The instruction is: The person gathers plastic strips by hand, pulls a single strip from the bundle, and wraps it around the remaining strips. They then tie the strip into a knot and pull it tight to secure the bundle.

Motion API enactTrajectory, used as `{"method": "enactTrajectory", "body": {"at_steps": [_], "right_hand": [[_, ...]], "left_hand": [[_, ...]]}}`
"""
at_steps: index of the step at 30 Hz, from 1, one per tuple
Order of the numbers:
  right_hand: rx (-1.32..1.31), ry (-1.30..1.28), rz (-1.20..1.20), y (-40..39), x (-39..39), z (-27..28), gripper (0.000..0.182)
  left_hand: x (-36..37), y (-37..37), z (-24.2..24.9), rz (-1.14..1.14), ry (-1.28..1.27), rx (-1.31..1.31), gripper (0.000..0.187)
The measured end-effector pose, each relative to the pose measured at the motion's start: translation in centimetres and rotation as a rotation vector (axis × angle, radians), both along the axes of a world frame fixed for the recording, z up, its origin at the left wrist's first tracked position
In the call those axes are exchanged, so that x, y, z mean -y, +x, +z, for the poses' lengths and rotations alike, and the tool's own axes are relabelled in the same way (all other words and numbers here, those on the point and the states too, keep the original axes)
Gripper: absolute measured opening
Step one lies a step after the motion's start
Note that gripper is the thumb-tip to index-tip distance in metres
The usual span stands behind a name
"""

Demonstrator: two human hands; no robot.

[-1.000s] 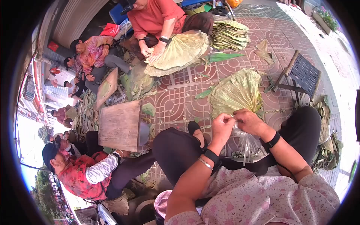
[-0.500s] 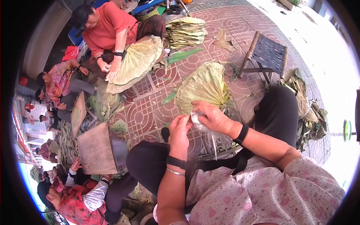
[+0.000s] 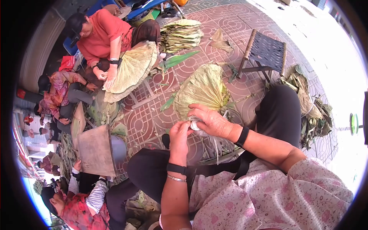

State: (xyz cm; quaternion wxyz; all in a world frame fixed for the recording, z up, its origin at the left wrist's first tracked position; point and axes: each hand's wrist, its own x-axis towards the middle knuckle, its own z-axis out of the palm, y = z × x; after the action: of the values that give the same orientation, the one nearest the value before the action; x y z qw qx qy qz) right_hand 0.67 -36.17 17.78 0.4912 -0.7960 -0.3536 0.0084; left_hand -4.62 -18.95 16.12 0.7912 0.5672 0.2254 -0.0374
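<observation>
My right hand (image 3: 212,122) is wrapped round a small white roll (image 3: 197,125) of what looks like thin plastic or string. Against its left side, my left hand (image 3: 179,134) has its fingers pinched together; whatever lies between them is too small to make out. A pale strand hangs below the roll. Just beyond my hands a fan-shaped bundle of dried leaves (image 3: 201,87) lies on the patterned red paving.
A low woven stool (image 3: 265,53) stands at upper right, above a heap of dried leaves (image 3: 316,119). A leaf stack (image 3: 181,35) is at the top. Co-workers sit along the left; one holds a leaf fan (image 3: 132,73), another a board (image 3: 96,151).
My hands have come together at the roll, the left one moving up against it. The whole view has shifted a little, with the stool and leaves now further left.
</observation>
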Motion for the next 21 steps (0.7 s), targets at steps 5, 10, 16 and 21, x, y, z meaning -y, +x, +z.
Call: {"method": "enactTrajectory", "body": {"at_steps": [5, 10, 16, 21], "right_hand": [[0.046, -0.049, 0.053, 0.1, 0.1, -0.8, 0.030], [-0.053, 0.054, -0.085, 0.4, 0.1, -1.4, 0.030], [-0.334, 0.247, -0.030, 1.5, 1.1, -1.5, 0.023], [-0.578, 0.278, 0.124, 2.1, 2.6, 0.6, 0.020]], "left_hand": [[-0.9, -0.1, -1.4, -0.036, 0.009, 0.001, 0.029], [1.7, 0.7, 1.3, -0.192, 0.034, 0.221, 0.057], [3.3, 0.4, 1.8, -0.278, -0.012, 0.203, 0.056], [4.0, 0.3, 3.6, -0.398, -0.037, 0.146, 0.050]]}}
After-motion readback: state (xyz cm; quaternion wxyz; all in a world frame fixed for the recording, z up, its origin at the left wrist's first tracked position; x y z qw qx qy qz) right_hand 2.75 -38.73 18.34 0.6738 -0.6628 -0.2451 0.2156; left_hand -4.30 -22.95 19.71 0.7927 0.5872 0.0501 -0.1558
